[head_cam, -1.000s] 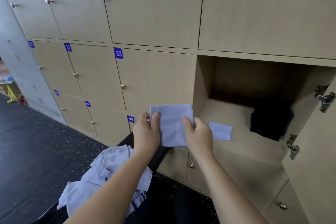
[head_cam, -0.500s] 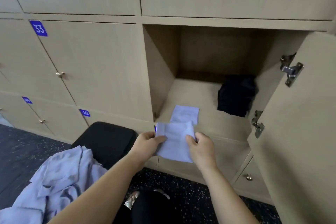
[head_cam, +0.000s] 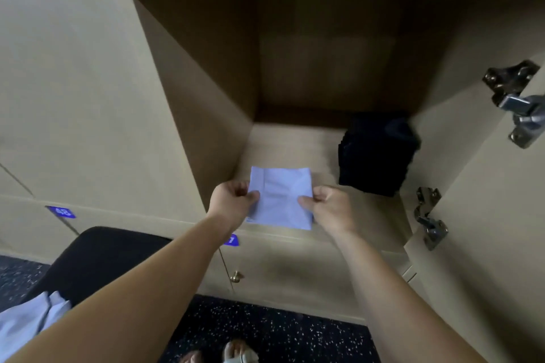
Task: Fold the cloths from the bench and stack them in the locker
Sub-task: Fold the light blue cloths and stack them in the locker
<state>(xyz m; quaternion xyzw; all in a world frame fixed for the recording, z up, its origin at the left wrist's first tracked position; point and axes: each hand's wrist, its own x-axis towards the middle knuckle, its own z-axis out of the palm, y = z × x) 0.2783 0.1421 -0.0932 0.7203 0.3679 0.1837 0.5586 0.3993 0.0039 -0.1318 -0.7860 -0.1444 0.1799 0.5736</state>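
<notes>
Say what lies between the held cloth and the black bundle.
Nothing: bare locker floor separates the cloth from the black bundle, per the head view.

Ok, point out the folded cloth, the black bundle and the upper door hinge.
folded cloth (head_cam: 280, 186), head view, middle of its top face.
black bundle (head_cam: 374, 156), head view, its front side.
upper door hinge (head_cam: 516, 104), head view, its metal arm.

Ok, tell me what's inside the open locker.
A dark bundle sits back right. Left hand and right hand hold a folded blue cloth over the front floor; anything beneath is covered.
</notes>
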